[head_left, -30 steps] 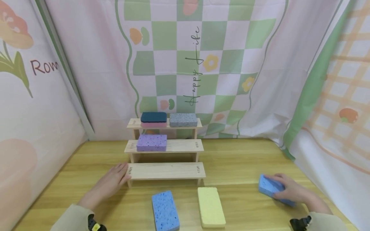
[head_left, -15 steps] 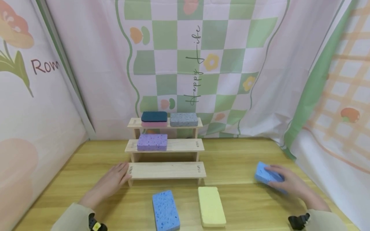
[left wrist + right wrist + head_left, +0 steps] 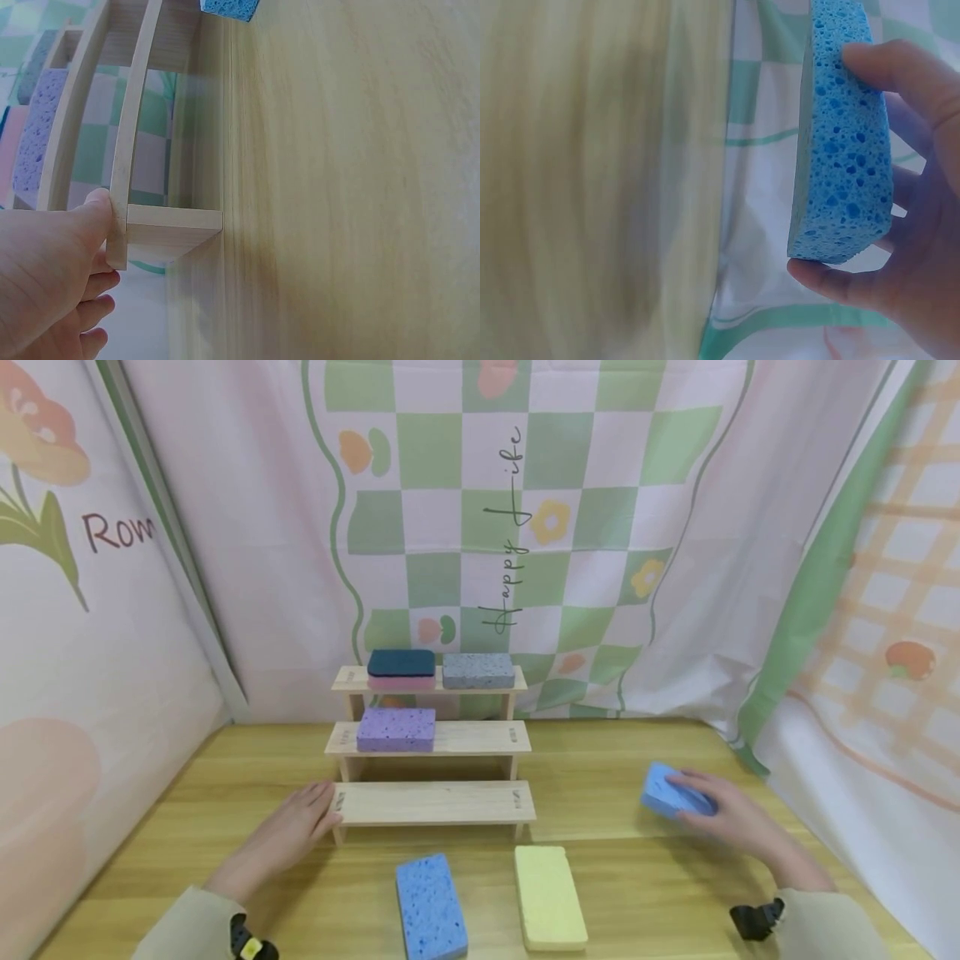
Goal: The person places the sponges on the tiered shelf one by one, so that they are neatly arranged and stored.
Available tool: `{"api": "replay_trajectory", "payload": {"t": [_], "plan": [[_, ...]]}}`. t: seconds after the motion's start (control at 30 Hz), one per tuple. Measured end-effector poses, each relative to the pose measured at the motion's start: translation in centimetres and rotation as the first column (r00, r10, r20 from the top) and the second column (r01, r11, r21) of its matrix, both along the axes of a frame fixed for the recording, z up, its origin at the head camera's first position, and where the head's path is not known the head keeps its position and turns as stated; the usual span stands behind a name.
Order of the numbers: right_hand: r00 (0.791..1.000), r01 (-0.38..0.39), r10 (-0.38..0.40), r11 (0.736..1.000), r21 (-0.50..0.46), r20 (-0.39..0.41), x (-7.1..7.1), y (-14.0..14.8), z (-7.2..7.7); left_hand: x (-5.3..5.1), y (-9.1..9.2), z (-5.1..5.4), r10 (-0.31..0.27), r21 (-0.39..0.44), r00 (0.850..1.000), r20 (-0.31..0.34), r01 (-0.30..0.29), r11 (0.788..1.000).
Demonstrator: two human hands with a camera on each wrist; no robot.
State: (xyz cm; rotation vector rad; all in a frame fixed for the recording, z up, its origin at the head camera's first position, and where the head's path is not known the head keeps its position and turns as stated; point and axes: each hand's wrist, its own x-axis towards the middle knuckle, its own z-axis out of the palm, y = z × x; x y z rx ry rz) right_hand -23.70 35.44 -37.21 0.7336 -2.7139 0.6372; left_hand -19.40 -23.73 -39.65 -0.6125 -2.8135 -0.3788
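At the right, my right hand (image 3: 731, 814) grips a blue sponge (image 3: 667, 791) between thumb and fingers. The right wrist view shows this pitted sponge (image 3: 846, 150) held above the wooden table, tilted. My left hand (image 3: 288, 831) holds the left end of the lowest step of a three-tier wooden stand (image 3: 435, 802). In the left wrist view its thumb lies on the step's edge, with the fingers curled at the board's end. A purple sponge (image 3: 396, 730) sits on the middle step. On the top step are a pink sponge with a dark scouring side (image 3: 401, 668) and a grey sponge (image 3: 478, 671).
In front of the stand, a second blue sponge (image 3: 431, 906) and a pale yellow sponge (image 3: 550, 897) lie flat on the wooden table (image 3: 615, 852). Patterned curtains (image 3: 555, 552) enclose the back and both sides.
My right hand has lifted the blue sponge and carried it leftward and away from me. The left hand stays on the stand, and the other sponges have not moved.
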Motion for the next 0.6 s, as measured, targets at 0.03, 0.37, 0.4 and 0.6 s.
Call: {"api": "replay_trajectory", "payload": {"t": [0.03, 0.37, 0.4, 0.6], "plan": [[1.000, -0.009, 0.009, 1.000, 0.000, -0.009, -0.1, -0.2, 0.1, 0.0, 0.0, 0.0, 0.000, 0.000, 1.000, 0.001, 0.000, 1.000], [1.000, -0.025, 0.025, 1.000, 0.003, -0.001, -0.4, -2.5, 1.6, 0.0, 0.0, 0.1, 0.003, 0.005, 1.000, 0.009, -0.003, 1.000], [1.000, -0.024, 0.024, 1.000, 0.005, 0.004, -0.5, -2.8, 1.7, 0.0, 0.0, 0.1, 0.003, 0.005, 1.000, 0.008, -0.003, 1.000], [0.999, -0.027, 0.027, 0.999, 0.022, 0.018, -0.8, -4.3, 2.7, 0.0, 0.0, 0.0, 0.001, 0.000, 1.000, 0.003, -0.001, 1.000]]}}
